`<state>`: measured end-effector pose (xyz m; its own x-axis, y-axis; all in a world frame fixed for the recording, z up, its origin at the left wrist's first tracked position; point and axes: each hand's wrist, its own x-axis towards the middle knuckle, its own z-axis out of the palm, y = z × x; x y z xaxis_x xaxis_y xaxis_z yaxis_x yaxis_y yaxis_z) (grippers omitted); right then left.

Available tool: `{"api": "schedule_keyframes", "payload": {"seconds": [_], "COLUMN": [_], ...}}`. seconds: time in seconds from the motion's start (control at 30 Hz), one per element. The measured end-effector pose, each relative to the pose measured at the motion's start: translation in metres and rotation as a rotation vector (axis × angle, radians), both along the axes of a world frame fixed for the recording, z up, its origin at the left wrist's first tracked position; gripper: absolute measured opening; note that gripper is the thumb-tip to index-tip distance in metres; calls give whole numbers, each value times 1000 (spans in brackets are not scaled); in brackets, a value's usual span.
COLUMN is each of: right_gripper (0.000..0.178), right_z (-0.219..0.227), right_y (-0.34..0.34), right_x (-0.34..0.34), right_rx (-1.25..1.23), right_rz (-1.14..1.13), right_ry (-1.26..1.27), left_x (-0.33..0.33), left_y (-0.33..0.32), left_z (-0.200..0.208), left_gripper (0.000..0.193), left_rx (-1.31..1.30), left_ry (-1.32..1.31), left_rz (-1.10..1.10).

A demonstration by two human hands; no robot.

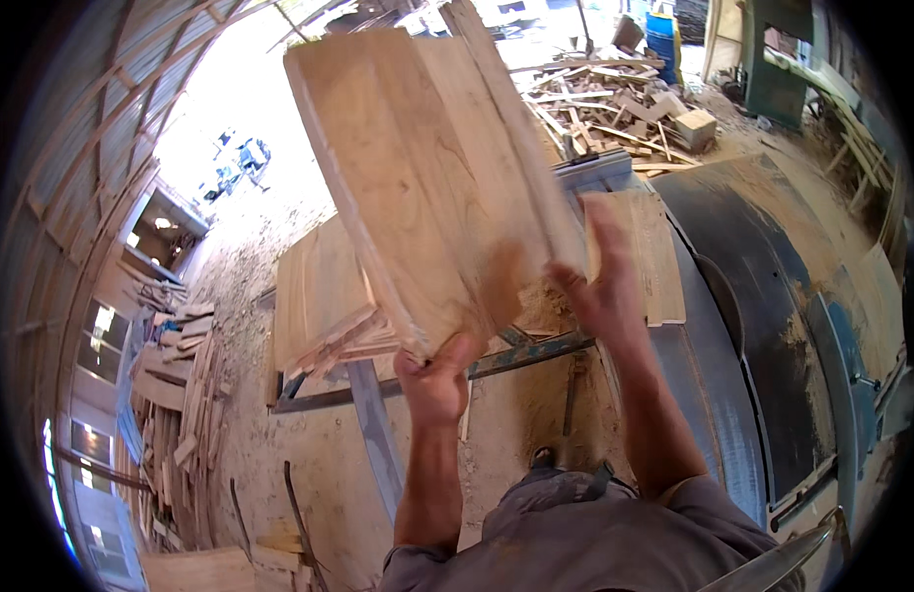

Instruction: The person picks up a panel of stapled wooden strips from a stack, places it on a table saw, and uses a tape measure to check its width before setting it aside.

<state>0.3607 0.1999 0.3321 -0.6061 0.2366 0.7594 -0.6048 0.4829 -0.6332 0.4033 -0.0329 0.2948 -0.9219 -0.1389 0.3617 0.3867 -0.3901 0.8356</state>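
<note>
Pale, flat rectangular wooden boards [427, 168], several stacked together, raised and tilted above sawdust-covered ground. Left hand [435, 380] clenched around lower edge of stack, fingers wrapped tight. Right hand [600, 286] flat against stack's right side, fingers extended, not curled. Beneath: low pile of similar planks [319, 296] on blue metal frame [378, 434]. Dark curved saw table [763, 296], dusted, at right.

Raised boards [427, 168] above plank stack [319, 286]; saw table [763, 286] right.
</note>
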Motion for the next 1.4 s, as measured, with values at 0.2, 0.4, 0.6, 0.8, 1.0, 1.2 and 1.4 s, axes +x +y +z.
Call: {"api": "schedule_keyframes", "payload": {"seconds": [0.2, 0.4, 0.6, 0.8, 1.0, 1.2, 1.4], "right_gripper": [38, 38, 29, 34, 27, 32, 44], "right_z": [-83, -122, -121, -69, -37, -231, -339], "right_y": [13, -62, -112, -184, -247, -120, -6], "right_x": [5, 17, 17, -11, -92, -66, -34], "right_rx": [-668, -937, -783, -707, -586, -1004, -1516], "right_rz": [736, 847, 783, 797, 841, 761, 372], "right_ry": [-698, -784, -906, -928, -902, -1081, -1031], "left_x": [43, 61, 82, 64, -10, 40, 146], "left_y": [-59, -126, -166, -226, -297, -298, -255], "left_z": [-36, -74, -88, -68, 5, -159, -284], "left_gripper": [63, 54, 63, 60, 46, 33, 34], "left_rx": [316, 399, 490, 406, 858, 920, -247], "left_ry": [-127, -224, -275, -223, -359, -473, -809], "left_rz": [-81, -43, 10, 225, 523, 494, 893]}}
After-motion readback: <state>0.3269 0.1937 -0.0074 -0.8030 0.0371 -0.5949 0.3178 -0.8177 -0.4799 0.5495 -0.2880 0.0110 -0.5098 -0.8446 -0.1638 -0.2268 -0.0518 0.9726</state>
